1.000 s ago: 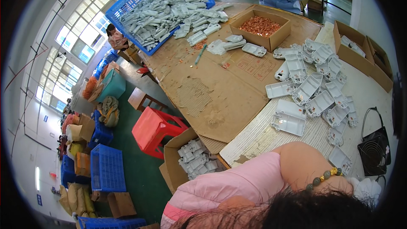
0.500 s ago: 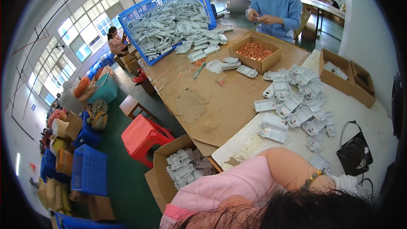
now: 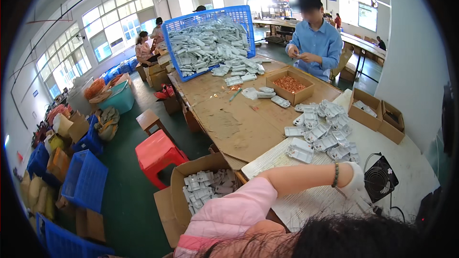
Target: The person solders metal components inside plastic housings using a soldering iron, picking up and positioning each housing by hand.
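Observation:
My left hand point(image 3: 353, 179), in a white glove with a beaded bracelet at the wrist, reaches over the right part of the white worktable, beside a small black fan point(image 3: 380, 178). Its fingers point down and are mostly hidden; a pale shape lies just below them, too unclear to name. Beyond the forearm is a heap of light grey plastic casings point(image 3: 318, 133), several with open trays facing up. One casing point(image 3: 300, 150) lies nearest my forearm. My right hand is out of sight.
A blue crate point(image 3: 253, 33) of grey casings leans on the cardboard-covered table point(image 3: 229, 124). Near it stand a box of copper-coloured parts point(image 3: 289, 85) and small cartons point(image 3: 366, 110). A co-worker point(image 3: 315, 43) in blue stands opposite. A carton of casings point(image 3: 179, 181) and a red stool point(image 3: 158, 155) sit left.
My left arm has stretched out to the right, so the gloved hand shows beside the fan. The view has tilted up, showing more of the room and the co-worker.

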Demonstrator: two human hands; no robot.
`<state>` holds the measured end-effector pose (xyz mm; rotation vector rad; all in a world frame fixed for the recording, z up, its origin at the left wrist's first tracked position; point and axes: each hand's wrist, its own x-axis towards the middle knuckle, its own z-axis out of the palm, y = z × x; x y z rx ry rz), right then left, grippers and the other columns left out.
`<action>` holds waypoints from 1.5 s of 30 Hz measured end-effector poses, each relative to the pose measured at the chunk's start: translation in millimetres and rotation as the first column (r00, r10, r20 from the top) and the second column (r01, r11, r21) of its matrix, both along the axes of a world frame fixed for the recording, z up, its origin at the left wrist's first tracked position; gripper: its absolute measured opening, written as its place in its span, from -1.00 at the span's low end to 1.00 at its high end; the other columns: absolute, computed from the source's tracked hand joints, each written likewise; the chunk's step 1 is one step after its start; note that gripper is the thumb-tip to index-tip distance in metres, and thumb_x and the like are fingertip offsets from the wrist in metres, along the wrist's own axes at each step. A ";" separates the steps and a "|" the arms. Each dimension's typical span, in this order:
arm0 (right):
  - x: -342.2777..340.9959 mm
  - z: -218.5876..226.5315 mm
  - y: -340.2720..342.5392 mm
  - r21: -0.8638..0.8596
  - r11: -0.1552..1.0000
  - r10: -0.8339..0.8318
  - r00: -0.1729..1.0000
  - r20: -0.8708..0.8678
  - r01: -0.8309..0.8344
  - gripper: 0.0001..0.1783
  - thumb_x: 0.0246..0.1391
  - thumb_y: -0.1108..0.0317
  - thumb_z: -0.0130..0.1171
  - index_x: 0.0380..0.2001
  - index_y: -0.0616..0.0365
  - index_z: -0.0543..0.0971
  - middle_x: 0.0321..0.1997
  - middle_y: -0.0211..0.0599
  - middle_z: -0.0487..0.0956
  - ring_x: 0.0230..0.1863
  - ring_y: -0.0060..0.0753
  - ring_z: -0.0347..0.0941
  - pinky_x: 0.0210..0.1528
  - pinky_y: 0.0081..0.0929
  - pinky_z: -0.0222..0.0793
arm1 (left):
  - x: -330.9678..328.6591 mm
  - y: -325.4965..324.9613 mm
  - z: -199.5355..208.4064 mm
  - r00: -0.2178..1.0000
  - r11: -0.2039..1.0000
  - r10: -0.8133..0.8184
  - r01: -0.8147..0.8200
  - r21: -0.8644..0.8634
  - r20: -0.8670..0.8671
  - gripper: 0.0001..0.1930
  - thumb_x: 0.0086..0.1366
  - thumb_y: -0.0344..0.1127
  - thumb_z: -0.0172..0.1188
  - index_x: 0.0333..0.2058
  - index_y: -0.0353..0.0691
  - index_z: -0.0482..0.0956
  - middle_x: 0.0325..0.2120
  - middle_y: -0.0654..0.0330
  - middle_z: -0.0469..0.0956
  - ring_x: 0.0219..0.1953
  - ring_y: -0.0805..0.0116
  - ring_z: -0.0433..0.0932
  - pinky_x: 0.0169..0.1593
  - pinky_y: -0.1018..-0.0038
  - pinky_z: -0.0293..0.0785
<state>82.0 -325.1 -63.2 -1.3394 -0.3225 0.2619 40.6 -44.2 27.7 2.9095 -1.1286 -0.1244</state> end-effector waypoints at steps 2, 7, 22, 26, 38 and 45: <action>0.0 1.0 5.1 0.057 0.997 -0.053 0.998 -0.019 0.054 -0.78 0.22 0.21 -0.06 -0.42 0.07 0.43 -0.54 -0.58 0.40 -0.64 -0.84 0.11 -0.61 -0.84 -0.02 | -3.7 5.9 -12.5 0.975 0.975 0.223 -0.223 -0.008 -0.002 -0.54 -0.07 0.01 0.26 -0.19 -0.10 0.58 -0.32 0.04 0.58 -0.26 0.08 0.58 -0.21 0.27 0.50; 14.2 -14.0 1.5 0.145 0.988 -0.048 0.997 -0.055 0.055 -0.77 0.22 0.18 -0.03 -0.41 0.09 0.45 -0.52 -0.55 0.43 -0.64 -0.85 0.13 -0.61 -0.84 0.02 | -3.6 12.7 -42.3 0.959 0.958 0.280 -0.282 -0.058 -0.046 -0.49 -0.12 0.01 0.31 -0.22 -0.18 0.56 -0.24 0.01 0.52 -0.19 0.05 0.54 -0.14 0.27 0.47; 15.4 -18.5 -0.1 0.115 0.980 -0.163 0.987 0.012 0.161 -0.68 0.23 0.10 -0.11 -0.28 0.14 0.45 -0.39 -0.49 0.46 -0.51 -0.76 0.25 -0.56 -0.82 0.14 | -29.5 -0.2 -57.8 0.920 0.706 0.390 -0.323 -0.630 -0.034 -0.40 -0.13 -0.17 0.28 -0.06 -0.26 0.40 -0.24 -0.02 0.49 -0.17 0.04 0.49 -0.10 0.28 0.43; 16.8 -15.5 -10.0 0.260 0.965 0.039 0.974 -0.222 0.021 -0.63 0.23 0.05 -0.16 -0.27 0.14 0.43 -0.39 -0.49 0.45 -0.49 -0.73 0.26 -0.50 -0.81 0.20 | -28.7 2.4 -55.5 0.913 0.501 0.319 -0.390 -0.773 -0.254 -0.38 -0.06 -0.13 0.31 -0.03 -0.30 0.37 -0.29 -0.03 0.53 -0.26 0.21 0.55 -0.19 0.42 0.47; -15.2 33.1 -1.2 -0.365 0.910 0.007 0.872 0.489 0.197 -0.41 0.21 -0.02 -0.25 -0.23 0.38 0.48 -0.41 -0.16 0.52 -0.47 -0.35 0.43 -0.49 -0.50 0.36 | -18.5 3.9 -61.9 0.811 0.271 0.148 -0.584 -0.765 -0.567 -0.38 0.05 -0.30 0.16 0.14 -0.30 0.29 -0.22 0.07 0.55 -0.26 0.39 0.54 -0.18 0.51 0.49; -8.3 26.1 5.0 0.065 0.995 -0.060 0.969 -0.239 0.077 -0.43 0.13 -0.07 -0.13 -0.22 0.29 0.50 -0.50 -0.36 0.45 -0.48 -0.45 0.33 -0.44 -0.53 0.31 | -16.6 -9.0 -79.5 0.859 0.391 0.371 -0.488 -0.780 -0.351 -0.57 -0.01 -0.36 0.10 -0.09 -0.26 0.52 -0.32 -0.02 0.59 -0.26 0.18 0.59 -0.16 0.42 0.50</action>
